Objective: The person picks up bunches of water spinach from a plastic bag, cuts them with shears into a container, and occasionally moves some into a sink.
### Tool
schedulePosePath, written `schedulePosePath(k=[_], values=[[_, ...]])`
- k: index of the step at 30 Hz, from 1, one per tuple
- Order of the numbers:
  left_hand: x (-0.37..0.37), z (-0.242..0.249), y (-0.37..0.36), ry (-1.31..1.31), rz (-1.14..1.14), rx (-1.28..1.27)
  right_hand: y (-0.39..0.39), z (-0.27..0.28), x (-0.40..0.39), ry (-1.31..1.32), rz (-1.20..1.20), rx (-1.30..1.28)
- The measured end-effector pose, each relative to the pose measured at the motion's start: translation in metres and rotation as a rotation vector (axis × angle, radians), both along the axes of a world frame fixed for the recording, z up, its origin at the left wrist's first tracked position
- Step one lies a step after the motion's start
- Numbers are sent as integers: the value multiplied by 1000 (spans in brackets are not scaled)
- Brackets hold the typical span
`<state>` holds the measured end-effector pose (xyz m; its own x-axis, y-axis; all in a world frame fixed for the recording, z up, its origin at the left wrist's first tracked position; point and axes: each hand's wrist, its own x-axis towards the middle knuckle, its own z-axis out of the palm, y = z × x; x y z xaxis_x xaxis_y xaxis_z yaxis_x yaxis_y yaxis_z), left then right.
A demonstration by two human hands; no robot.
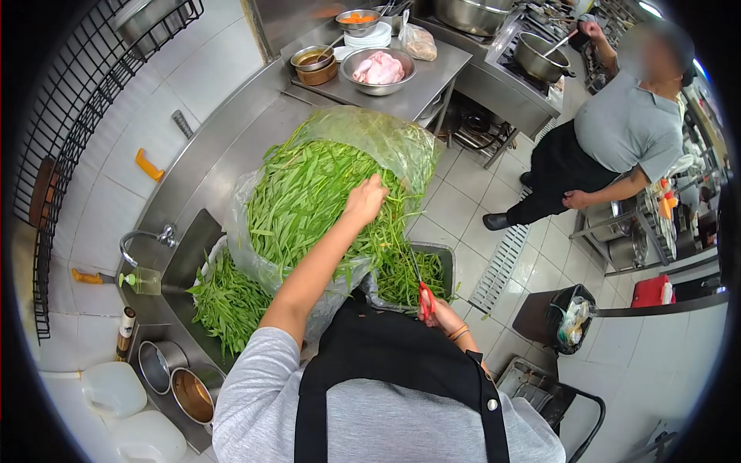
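A big heap of long-leaved greens (pixel 297 193), which look like water spinach, fills a clear plastic bag (pixel 370 127) on the steel counter. My left hand (pixel 365 201) is closed on greens at the heap's right side. Low on the right, my right hand (pixel 441 315) grips red-handled scissors (pixel 425 297), blades pointing up toward the hanging stems. Beneath the blades, a grey bin (pixel 449 266) holds cut green stems (pixel 405 282). More leafy greens (pixel 228 297) lie in the sink to the left. My left fingertips are partly hidden among the leaves.
Behind the heap stand a steel bowl of raw meat (pixel 378 69), small pots (pixel 315 65) and stacked plates (pixel 369 40). A tap (pixel 150 235) overhangs the sink (pixel 202 231). At right, a co-worker (pixel 633 123) stands beside the stove, holding a utensil in a pot (pixel 539 58). A black trash bin (pixel 552 316) sits nearby.
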<state>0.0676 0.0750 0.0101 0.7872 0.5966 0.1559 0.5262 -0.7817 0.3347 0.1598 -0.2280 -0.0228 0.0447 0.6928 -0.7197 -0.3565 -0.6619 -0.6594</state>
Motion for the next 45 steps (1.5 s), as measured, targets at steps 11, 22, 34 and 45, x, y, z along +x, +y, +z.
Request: schedulePosePath(k=[11, 22, 34, 45], values=[[-56, 43, -24, -253, -39, -60, 40, 35, -10, 594, 15, 249], [-84, 29, -66, -372, -1, -287, 76, 20, -24, 834, -116, 121], [-55, -14, -127, -393, 43, -604, -22, -41, 24, 60, -20, -74], [-281, 40, -85, -765, 984, -84, -19, -107, 29, -151, 142, -411]])
